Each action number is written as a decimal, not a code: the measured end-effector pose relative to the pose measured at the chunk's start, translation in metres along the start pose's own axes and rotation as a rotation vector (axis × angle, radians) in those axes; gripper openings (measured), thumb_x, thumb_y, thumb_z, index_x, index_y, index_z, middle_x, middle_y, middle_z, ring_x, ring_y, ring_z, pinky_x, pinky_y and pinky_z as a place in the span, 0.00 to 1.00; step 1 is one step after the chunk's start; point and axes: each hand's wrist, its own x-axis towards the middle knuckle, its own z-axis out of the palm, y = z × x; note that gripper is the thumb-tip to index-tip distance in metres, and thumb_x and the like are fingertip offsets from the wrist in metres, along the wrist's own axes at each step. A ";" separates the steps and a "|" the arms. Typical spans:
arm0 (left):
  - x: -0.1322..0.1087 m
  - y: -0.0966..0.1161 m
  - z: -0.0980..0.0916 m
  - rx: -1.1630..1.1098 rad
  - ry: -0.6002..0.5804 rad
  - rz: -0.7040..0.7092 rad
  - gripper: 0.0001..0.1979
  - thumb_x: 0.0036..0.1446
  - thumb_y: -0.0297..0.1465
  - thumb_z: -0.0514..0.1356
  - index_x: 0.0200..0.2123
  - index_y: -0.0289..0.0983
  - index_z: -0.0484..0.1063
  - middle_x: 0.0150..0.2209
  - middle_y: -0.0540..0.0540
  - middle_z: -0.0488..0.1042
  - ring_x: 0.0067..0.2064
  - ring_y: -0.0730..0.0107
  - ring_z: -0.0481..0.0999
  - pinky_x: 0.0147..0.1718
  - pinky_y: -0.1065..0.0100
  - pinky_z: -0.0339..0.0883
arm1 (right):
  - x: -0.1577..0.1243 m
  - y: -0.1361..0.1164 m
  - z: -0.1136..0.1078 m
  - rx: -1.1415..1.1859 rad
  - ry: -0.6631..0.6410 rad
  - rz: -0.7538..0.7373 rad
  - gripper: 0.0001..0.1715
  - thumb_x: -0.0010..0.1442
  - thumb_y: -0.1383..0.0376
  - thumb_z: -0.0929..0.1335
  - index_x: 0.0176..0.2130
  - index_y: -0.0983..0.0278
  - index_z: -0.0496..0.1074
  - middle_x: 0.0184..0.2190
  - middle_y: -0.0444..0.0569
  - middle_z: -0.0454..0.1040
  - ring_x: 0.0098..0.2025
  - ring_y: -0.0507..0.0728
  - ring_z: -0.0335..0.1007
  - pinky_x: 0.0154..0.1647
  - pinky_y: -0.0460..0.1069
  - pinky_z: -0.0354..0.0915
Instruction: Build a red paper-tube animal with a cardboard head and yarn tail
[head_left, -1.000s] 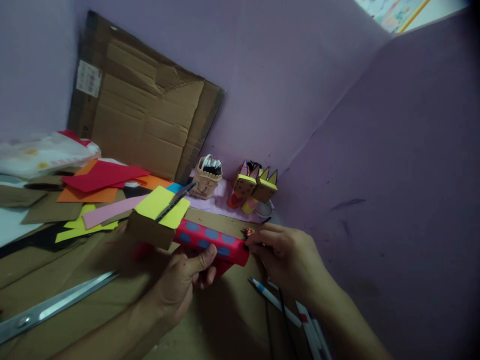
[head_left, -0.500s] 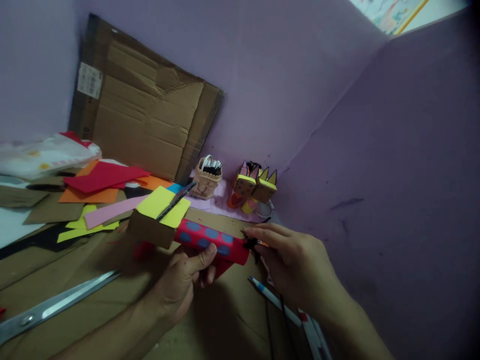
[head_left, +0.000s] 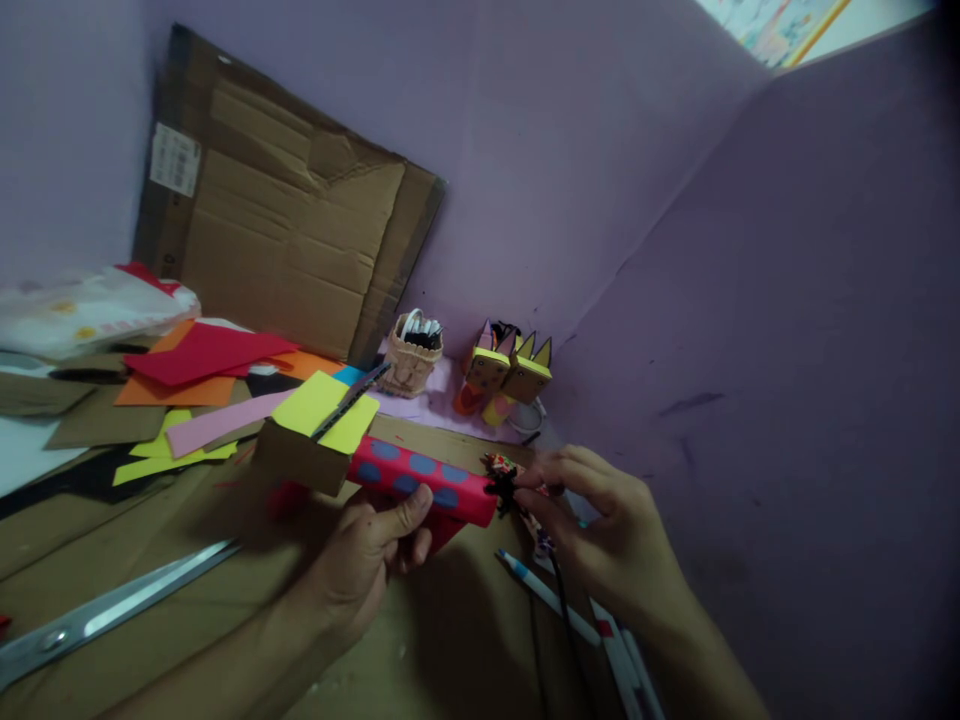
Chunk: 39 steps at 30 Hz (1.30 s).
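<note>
My left hand point(head_left: 382, 540) is closed around a red paper tube point(head_left: 465, 490) with blue dots, thumb on top. The tube joins a cardboard box head point(head_left: 304, 455) with a yellow top, across which lies a dark strip point(head_left: 351, 402). At the tube's open right end, my right hand point(head_left: 592, 510) pinches a black fringed piece point(head_left: 502, 488) between thumb and fingertips. The piece touches or nearly touches the rim; exactly how it is fixed is hidden. Behind it shows a patterned, multicoloured thing point(head_left: 538, 530), partly covered by my fingers.
Large scissors point(head_left: 112, 615) lie at the left front. A blue-tipped marker point(head_left: 547, 595) rests at the right. Coloured paper scraps point(head_left: 202, 355) cover the left side. A small basket point(head_left: 411, 355) and two paper figures point(head_left: 510, 375) stand behind. A cardboard sheet point(head_left: 285, 210) leans on the wall.
My right hand has drawn slightly right and its fingers have shifted, baring more of the black piece and the patterned thing. The left hand and tube stay almost still.
</note>
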 end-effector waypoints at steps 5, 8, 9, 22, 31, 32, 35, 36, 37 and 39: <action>0.001 -0.001 0.000 0.015 -0.004 0.000 0.19 0.36 0.42 0.69 0.18 0.35 0.65 0.09 0.56 0.58 0.16 0.78 0.59 0.17 0.74 0.48 | -0.011 0.005 -0.001 -0.015 0.197 0.027 0.06 0.54 0.71 0.68 0.32 0.60 0.72 0.29 0.44 0.72 0.32 0.52 0.68 0.32 0.47 0.64; 0.000 -0.001 0.000 -0.001 0.005 0.004 0.18 0.36 0.41 0.69 0.20 0.36 0.66 0.09 0.57 0.56 0.16 0.77 0.60 0.17 0.74 0.47 | -0.015 0.009 -0.001 -0.034 0.234 -0.014 0.06 0.54 0.71 0.68 0.32 0.60 0.72 0.29 0.45 0.72 0.33 0.53 0.68 0.33 0.48 0.64; 0.000 -0.001 0.000 -0.006 0.007 0.003 0.18 0.36 0.41 0.69 0.20 0.36 0.66 0.08 0.58 0.55 0.15 0.77 0.60 0.17 0.74 0.47 | -0.015 0.011 0.000 -0.047 0.224 -0.048 0.06 0.54 0.71 0.68 0.32 0.60 0.72 0.29 0.45 0.71 0.33 0.53 0.68 0.34 0.49 0.63; 0.001 -0.004 -0.001 -0.015 -0.020 0.017 0.16 0.42 0.39 0.67 0.23 0.36 0.66 0.08 0.60 0.50 0.15 0.77 0.59 0.17 0.74 0.47 | -0.008 0.005 0.014 -0.329 0.103 -0.291 0.09 0.54 0.71 0.67 0.32 0.59 0.74 0.29 0.45 0.73 0.31 0.54 0.64 0.49 0.59 0.55; -0.001 -0.001 0.001 -0.045 0.003 0.001 0.15 0.42 0.37 0.67 0.24 0.36 0.65 0.09 0.60 0.53 0.16 0.78 0.60 0.18 0.74 0.48 | -0.007 -0.002 0.012 -0.429 -0.002 -0.300 0.11 0.53 0.72 0.66 0.34 0.57 0.74 0.31 0.43 0.75 0.32 0.55 0.64 0.51 0.62 0.51; -0.001 -0.001 0.001 -0.049 0.004 0.003 0.15 0.41 0.37 0.67 0.24 0.36 0.65 0.09 0.60 0.53 0.16 0.78 0.60 0.18 0.74 0.48 | -0.007 -0.003 0.011 -0.434 -0.009 -0.298 0.11 0.52 0.72 0.66 0.34 0.57 0.74 0.31 0.43 0.75 0.32 0.55 0.64 0.51 0.63 0.51; -0.001 -0.001 0.001 -0.052 0.015 0.000 0.14 0.42 0.36 0.67 0.24 0.36 0.65 0.09 0.60 0.53 0.16 0.78 0.60 0.18 0.74 0.49 | -0.006 -0.005 0.011 -0.430 -0.028 -0.292 0.11 0.52 0.72 0.66 0.33 0.57 0.74 0.31 0.43 0.75 0.33 0.55 0.64 0.52 0.63 0.50; -0.001 -0.001 0.001 -0.050 0.016 0.002 0.14 0.42 0.36 0.67 0.23 0.36 0.66 0.09 0.60 0.52 0.15 0.78 0.60 0.18 0.74 0.49 | -0.005 -0.006 0.011 -0.425 -0.030 -0.288 0.11 0.52 0.72 0.66 0.33 0.57 0.74 0.31 0.43 0.75 0.33 0.55 0.64 0.52 0.63 0.50; -0.001 -0.001 0.001 -0.046 0.015 0.004 0.14 0.42 0.37 0.67 0.23 0.36 0.66 0.09 0.60 0.53 0.15 0.78 0.59 0.18 0.73 0.49 | -0.005 -0.006 0.011 -0.418 -0.029 -0.285 0.11 0.52 0.72 0.66 0.34 0.57 0.73 0.31 0.43 0.75 0.33 0.55 0.64 0.52 0.63 0.50; -0.001 -0.002 0.001 -0.034 0.006 0.008 0.14 0.43 0.37 0.67 0.22 0.36 0.65 0.09 0.59 0.54 0.15 0.78 0.59 0.18 0.73 0.48 | -0.005 -0.005 0.012 -0.410 -0.028 -0.281 0.11 0.52 0.72 0.66 0.33 0.58 0.73 0.31 0.43 0.75 0.33 0.55 0.64 0.52 0.63 0.50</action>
